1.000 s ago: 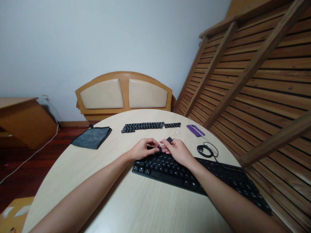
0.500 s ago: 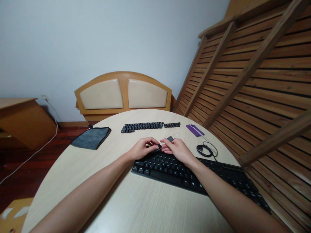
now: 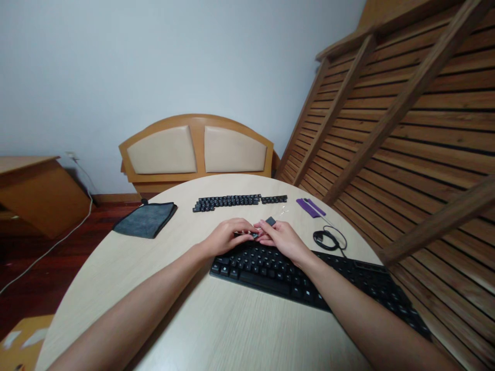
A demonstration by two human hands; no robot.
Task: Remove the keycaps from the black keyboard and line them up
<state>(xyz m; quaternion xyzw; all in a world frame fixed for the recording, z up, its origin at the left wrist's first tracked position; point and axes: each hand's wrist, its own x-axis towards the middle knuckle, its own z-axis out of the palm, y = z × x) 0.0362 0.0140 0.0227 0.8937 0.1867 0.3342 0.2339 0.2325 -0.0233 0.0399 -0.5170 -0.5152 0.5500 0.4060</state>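
Note:
A black keyboard (image 3: pixel 266 281) lies aslant on the table under my hands. My left hand (image 3: pixel 228 236) is closed in a pinch on a small black keycap (image 3: pixel 254 235), mostly covered by the fingers. Against it, the fingertips of my right hand (image 3: pixel 285 239) meet the left ones above the keyboard's upper left part. In the right hand sits a wire keycap puller, its dark handle (image 3: pixel 270 221) held under the thumb and its thin wire ends (image 3: pixel 284 210) pointing away from me. Loose black keycaps (image 3: pixel 228 200) stand in rows farther back on the table.
A grey cloth (image 3: pixel 146 220) lies at the table's left edge. Toward the right are a purple strip-like item (image 3: pixel 309 207) with a thin light stick on it, and a coiled black cable (image 3: pixel 325 239). Wooden slats (image 3: pixel 386 149) lean along the right side of the round table (image 3: pixel 185 330).
The left fingers have curled further over the keycap, which now shows less and has turned. My right hand has barely moved, the puller still in it.

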